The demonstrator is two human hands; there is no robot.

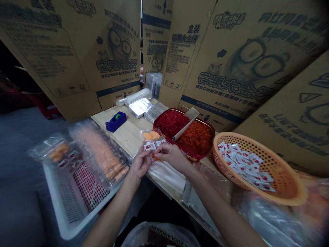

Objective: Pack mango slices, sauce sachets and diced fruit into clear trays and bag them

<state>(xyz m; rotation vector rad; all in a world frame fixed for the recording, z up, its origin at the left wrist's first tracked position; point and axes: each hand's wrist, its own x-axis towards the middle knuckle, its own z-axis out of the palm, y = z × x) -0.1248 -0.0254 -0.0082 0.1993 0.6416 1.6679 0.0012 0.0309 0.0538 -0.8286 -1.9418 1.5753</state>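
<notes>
Clear packet (154,141), gripped by left hand (140,163), touching pinched right hand (172,155), near bench (130,136) edge, red tub (194,156) just beyond right hand

Tall cardboard boxes (226,61) printed with cartoon faces in glasses rise behind a wooden table (128,137), where a blue tape dispenser (113,124) holds a green roll (118,116); a red stool (49,112) stands in shadow at far left.

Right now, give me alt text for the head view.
The left hand and right hand hold a clear packet beside a red tray of red and orange pieces; rightward, an orange basket holds white sachets.
</notes>
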